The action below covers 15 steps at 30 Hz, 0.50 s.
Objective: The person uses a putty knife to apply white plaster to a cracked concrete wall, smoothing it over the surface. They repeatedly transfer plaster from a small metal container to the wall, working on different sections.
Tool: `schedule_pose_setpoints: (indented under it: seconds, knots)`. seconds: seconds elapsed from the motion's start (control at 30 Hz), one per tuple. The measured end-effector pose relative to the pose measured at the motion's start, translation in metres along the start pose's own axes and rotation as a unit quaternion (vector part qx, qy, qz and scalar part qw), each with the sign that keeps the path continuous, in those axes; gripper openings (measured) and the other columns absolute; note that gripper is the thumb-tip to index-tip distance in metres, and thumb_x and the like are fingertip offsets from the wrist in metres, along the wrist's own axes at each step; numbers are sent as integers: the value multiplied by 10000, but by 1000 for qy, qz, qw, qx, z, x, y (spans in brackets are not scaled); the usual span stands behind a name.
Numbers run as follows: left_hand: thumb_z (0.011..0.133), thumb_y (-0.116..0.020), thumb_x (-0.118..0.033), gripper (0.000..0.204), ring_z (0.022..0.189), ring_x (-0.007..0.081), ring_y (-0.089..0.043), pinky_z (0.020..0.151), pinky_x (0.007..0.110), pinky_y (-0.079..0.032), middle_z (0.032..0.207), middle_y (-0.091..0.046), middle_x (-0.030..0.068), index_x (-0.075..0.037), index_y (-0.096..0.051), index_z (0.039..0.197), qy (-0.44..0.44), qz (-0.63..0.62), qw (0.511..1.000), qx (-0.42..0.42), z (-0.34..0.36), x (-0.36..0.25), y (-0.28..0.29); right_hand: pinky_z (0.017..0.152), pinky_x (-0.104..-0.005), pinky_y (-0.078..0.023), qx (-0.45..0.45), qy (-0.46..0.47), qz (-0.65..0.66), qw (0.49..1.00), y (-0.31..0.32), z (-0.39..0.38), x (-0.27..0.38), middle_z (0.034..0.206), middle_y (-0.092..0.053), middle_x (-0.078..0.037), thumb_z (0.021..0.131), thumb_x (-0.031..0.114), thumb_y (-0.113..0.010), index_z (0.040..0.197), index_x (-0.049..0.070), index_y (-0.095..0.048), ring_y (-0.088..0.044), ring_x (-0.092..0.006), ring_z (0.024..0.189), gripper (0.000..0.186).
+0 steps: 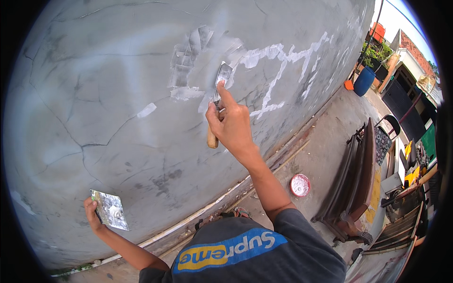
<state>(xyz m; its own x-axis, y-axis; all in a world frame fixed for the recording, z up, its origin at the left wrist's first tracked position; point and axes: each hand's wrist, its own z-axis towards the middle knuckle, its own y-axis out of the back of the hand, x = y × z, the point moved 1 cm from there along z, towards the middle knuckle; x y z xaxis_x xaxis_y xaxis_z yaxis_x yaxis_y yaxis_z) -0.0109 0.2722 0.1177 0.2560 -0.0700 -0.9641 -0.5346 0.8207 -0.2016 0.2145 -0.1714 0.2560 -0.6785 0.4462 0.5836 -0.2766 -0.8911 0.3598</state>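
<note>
My right hand (pixel 232 123) grips a putty knife (pixel 223 75) with a wooden handle, the index finger stretched along its metal blade. The blade lies against the grey wall (pixel 137 108), beside a patch of fresh grey filler (pixel 181 70). Lower down on the left, my left hand (pixel 93 214) is closed round the edge of a flat, square metal plate (pixel 111 210) smeared with filler. White filler strips (pixel 278 56) run over cracks to the right of the knife. Bare dark cracks (pixel 84 145) branch across the wall at left.
A red-rimmed tub of white paste (pixel 300 185) stands on the concrete floor behind me. Further right are a brown wooden bench (pixel 351 184), a patterned chair (pixel 383 141) and a blue barrel (pixel 364 81). A pipe (pixel 188 214) runs along the wall's foot.
</note>
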Motion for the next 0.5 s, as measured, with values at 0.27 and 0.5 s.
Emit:
schedule_pose_setpoints:
  seconds: [0.27,0.5]
  knots:
    - [797,-666,-249,307,866,145,-531,809,289,-421,933,-587,60,-21,-577,983,-21,1,1000,-19,4,7,4,483,-278,-428,4,-164,237,957,79,40,-11,555,-556,-46,865,82,-622,1282,-146,-528,-513,-84,465,485]
    - [806,-663,-252,293,794,137,-544,754,289,-439,857,-606,53,-7,-602,953,-12,4,1000,-6,0,2,-5,449,-259,-494,70,-30,54,996,40,15,10,673,-617,-71,901,27,-587,1278,-139,-532,-581,-85,529,415]
